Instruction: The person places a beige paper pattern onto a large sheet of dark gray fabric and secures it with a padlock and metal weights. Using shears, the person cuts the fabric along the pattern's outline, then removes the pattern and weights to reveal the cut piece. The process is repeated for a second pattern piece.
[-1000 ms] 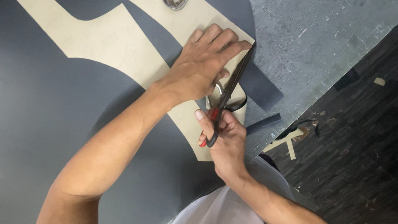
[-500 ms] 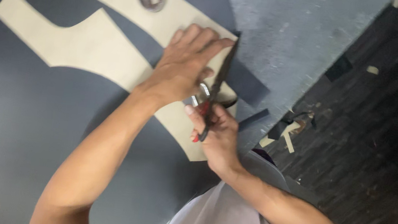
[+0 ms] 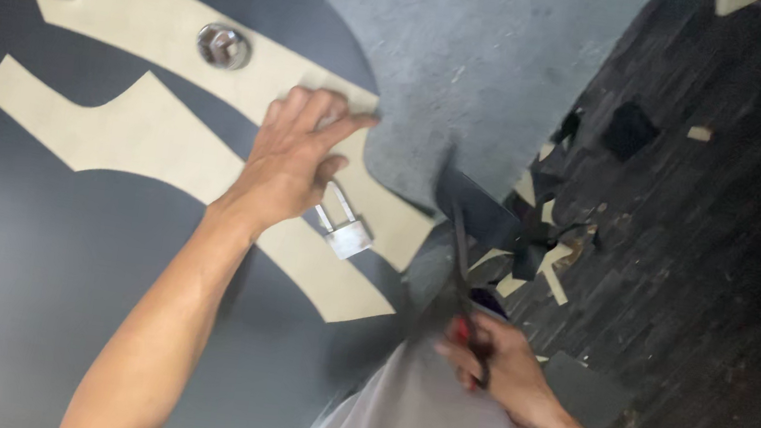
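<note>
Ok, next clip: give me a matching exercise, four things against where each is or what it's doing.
Things:
1 left hand
2 right hand
3 padlock
4 metal nut

States:
A holds the scissors
B presses flat on the paper pattern
C lies on the pattern just beside the left hand
D sits on the pattern's upper strip

Pairs: 1-B, 2-A, 3-C, 4-D

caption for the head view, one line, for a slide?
Left hand presses a beige paper pattern onto dark fabric; right hand holds scissors at its edge.
</note>
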`<state>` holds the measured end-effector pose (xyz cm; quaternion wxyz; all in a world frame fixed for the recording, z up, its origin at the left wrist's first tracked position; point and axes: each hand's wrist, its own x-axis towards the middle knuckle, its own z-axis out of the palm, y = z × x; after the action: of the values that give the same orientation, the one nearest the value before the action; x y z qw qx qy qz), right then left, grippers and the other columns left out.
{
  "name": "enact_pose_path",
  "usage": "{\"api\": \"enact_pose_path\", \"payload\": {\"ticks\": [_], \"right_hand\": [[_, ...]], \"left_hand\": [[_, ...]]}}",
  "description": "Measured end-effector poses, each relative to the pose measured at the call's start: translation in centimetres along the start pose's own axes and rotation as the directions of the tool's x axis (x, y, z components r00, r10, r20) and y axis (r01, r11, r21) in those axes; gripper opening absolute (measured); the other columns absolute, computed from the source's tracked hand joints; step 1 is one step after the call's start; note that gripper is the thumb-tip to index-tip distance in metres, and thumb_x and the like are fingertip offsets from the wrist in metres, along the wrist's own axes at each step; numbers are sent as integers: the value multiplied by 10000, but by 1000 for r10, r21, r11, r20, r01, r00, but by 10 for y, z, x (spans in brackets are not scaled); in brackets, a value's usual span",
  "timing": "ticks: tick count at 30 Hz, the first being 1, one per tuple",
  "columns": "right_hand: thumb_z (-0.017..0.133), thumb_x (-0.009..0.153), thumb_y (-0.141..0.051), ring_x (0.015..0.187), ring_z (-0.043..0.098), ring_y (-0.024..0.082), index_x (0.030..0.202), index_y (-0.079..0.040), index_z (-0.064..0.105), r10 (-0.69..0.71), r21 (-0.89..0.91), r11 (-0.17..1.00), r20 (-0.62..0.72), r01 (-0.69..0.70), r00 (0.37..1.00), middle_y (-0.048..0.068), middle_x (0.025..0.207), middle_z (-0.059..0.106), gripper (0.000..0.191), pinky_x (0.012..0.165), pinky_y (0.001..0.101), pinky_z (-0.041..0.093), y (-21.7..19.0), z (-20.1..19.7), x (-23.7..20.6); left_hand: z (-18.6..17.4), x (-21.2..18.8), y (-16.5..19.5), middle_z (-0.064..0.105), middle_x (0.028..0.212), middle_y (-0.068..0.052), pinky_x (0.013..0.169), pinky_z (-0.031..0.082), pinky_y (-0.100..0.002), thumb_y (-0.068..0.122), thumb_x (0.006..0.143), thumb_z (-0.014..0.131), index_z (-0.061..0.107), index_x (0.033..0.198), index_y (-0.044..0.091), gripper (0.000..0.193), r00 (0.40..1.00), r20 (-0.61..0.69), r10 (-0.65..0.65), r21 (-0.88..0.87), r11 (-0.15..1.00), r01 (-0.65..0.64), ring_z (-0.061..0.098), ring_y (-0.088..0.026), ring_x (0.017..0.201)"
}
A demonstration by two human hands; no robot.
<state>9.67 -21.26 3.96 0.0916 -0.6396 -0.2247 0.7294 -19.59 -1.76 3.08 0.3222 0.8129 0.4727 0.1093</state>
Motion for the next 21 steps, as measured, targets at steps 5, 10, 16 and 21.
{"api": "enact_pose_path", "payload": {"ticks": [5, 10, 16, 21], "right_hand": [[810, 834, -269, 546, 563, 152, 917, 3, 674, 213, 277, 949, -218, -149, 952, 49, 617, 601, 315, 530, 301, 462, 44, -54, -11], [777, 868, -315, 559, 568, 169, 906, -8, 687, 233, 308, 944, -368, -118, 900, 69, 626, 597, 323, 558, 323, 485, 40, -96, 7], [780, 870, -298, 561, 579, 138, 917, 0, 690, 53, 237, 971, -352, 34, 935, 45, 644, 609, 314, 540, 304, 491, 8, -125, 17], [794, 864, -244, 517, 574, 114, 947, -12, 693, -156, -14, 987, -374, 162, 914, 59, 630, 626, 267, 494, 274, 454, -13, -143, 13]], "left_hand": [[9, 4, 12, 528, 1188, -78, 973, 379, -454, 111, 841, 751, 715, 1269, 180, 436, 998, -64, -14, 88, 996, 20, 469, -297, 1143], [23, 9, 28, 538, 1160, -74, 904, 391, -463, 225, 900, 757, 738, 1198, 192, 301, 980, -145, -134, 132, 979, 153, 482, -295, 1113], [40, 12, 42, 543, 1205, -107, 919, 391, -466, 210, 876, 754, 729, 1214, 186, 340, 945, -287, -155, 157, 966, 206, 485, -311, 1142], [52, 17, 53, 544, 1234, -139, 953, 407, -494, 181, 858, 771, 702, 1197, 148, 348, 897, -395, -196, 127, 956, 265, 507, -348, 1145]]}}
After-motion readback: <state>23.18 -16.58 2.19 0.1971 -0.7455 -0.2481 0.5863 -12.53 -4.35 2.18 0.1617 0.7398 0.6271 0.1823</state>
